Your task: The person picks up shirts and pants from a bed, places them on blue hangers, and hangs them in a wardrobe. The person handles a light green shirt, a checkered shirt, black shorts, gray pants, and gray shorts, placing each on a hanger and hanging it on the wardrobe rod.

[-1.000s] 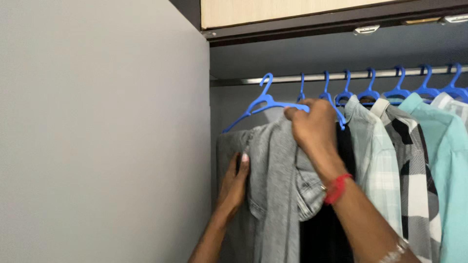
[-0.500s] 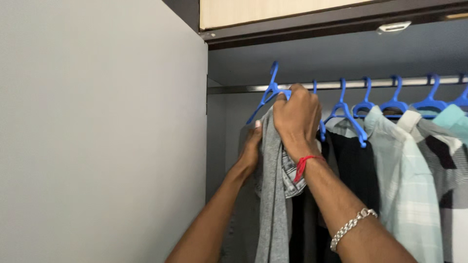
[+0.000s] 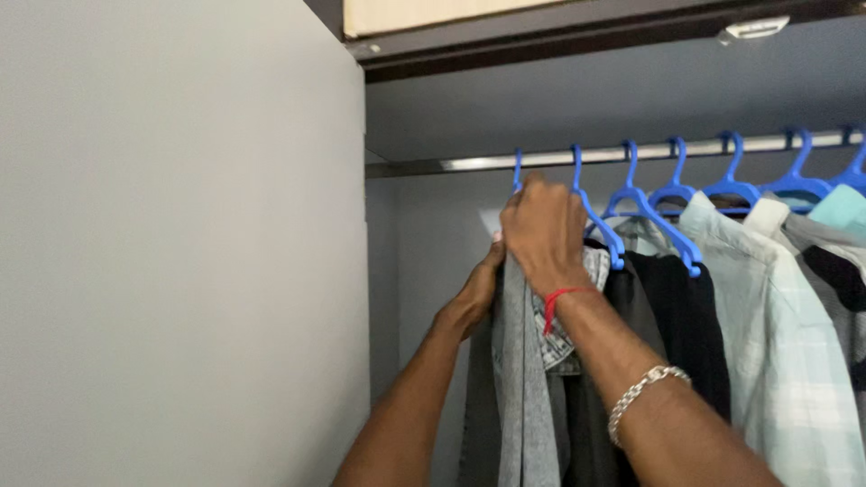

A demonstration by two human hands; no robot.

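My right hand [image 3: 544, 233] is closed around the top of a blue hanger [image 3: 518, 171] that carries a grey garment [image 3: 523, 388]; the hanger's hook sits over the metal rail [image 3: 469, 164]. My left hand [image 3: 478, 293] presses against the left side of the same grey cloth, just below my right hand, and is partly hidden by it. A red thread and a silver bracelet are on my right wrist.
Several blue hangers [image 3: 672, 194] with shirts hang to the right: a black garment [image 3: 677, 343], a pale green checked shirt [image 3: 780, 334] and others. The grey wardrobe side panel [image 3: 180, 252] fills the left. A shelf underside [image 3: 577, 90] lies above the rail.
The hanger with the grey garment went from tilted and off the rail to hooked on it. Both hands rose with it, and my left hand moved up the cloth.
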